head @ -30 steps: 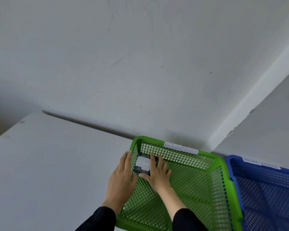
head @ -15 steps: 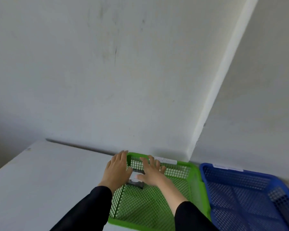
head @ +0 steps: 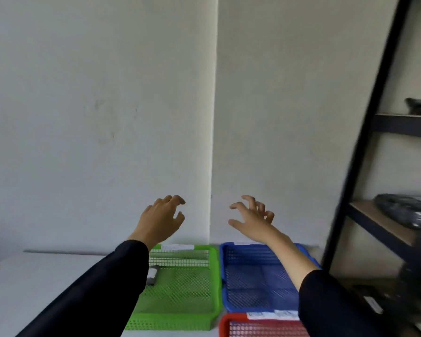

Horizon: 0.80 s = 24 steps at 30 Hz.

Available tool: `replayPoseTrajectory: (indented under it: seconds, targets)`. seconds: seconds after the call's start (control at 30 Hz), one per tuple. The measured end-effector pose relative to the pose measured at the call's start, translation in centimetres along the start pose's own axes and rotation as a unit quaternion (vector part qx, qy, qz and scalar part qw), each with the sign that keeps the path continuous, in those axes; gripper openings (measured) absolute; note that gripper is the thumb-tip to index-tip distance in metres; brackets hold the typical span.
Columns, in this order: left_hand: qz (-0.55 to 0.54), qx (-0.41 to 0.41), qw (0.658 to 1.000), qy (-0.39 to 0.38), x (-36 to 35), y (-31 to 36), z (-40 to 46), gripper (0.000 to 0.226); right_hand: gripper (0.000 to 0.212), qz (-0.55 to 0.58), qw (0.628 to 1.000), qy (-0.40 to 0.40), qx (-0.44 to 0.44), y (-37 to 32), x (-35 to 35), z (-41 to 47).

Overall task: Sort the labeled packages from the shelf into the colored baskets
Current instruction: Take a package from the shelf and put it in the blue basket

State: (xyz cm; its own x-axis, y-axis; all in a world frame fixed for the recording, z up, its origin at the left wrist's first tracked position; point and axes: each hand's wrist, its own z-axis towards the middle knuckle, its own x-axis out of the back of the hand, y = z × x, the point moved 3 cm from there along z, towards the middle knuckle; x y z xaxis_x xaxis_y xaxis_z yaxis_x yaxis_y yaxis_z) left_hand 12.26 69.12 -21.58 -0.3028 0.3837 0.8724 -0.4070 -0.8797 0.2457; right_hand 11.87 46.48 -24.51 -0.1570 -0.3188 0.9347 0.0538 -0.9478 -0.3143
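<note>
Green basket (head: 214,283) now keeps the package (head: 152,276) in its far-left corner, released. The left hand (head: 159,222) and right hand (head: 252,221) have lifted away, fingers loosely spread, holding nothing. I judge 1 package is sorted and the shelf (head: 384,224) at the right comes next.

Green basket (head: 214,283), blue basket (head: 225,276) and red basket (head: 225,324) are mesh-patterned; sleeves (head: 102,288) black.
</note>
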Motion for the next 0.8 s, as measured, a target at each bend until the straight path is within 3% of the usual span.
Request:
replayPoseTrajectory:
  seconds: [0.23,0.47,0.8]
  targets:
    - [-0.063,-0.066,0.995,0.046,2.1,15.5,-4.7,0.029,0.034,-0.012,0.994,0.100,-0.032,11.1,11.3,-13.9]
    - [-0.086,-0.150,0.984,0.029,1.9,29.6,-8.5,0.027,0.024,0.062,0.980,0.178,-0.063,19.7,20.9,-26.6]
    - [-0.135,-0.259,0.956,0.027,0.9,45.7,-6.2,0.026,0.030,0.036,0.962,0.247,-0.111,28.3,29.4,-34.0]
